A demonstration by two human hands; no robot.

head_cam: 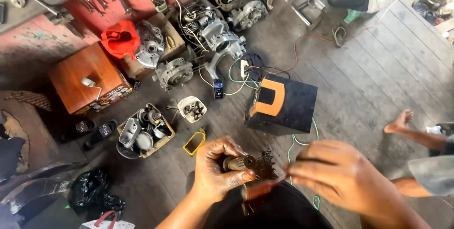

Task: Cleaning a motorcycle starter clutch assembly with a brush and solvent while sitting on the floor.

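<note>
The left hand (218, 168) grips a metal shaft (239, 162) with a sprocket (266, 165), its long axis lying left to right over the lap. The right hand (341, 174), just beside it, pinches a thin red-handled tool (262, 188) pointing at the shaft. Behind stands a black box (283, 103).

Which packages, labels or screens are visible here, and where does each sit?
Phone: on the floor at centre, small dark rectangle, lit screen.
Black box: right of the phone, orange U-shaped mark on top.
Wooden box: at left, reddish brown, stickers along its front edge.
</note>
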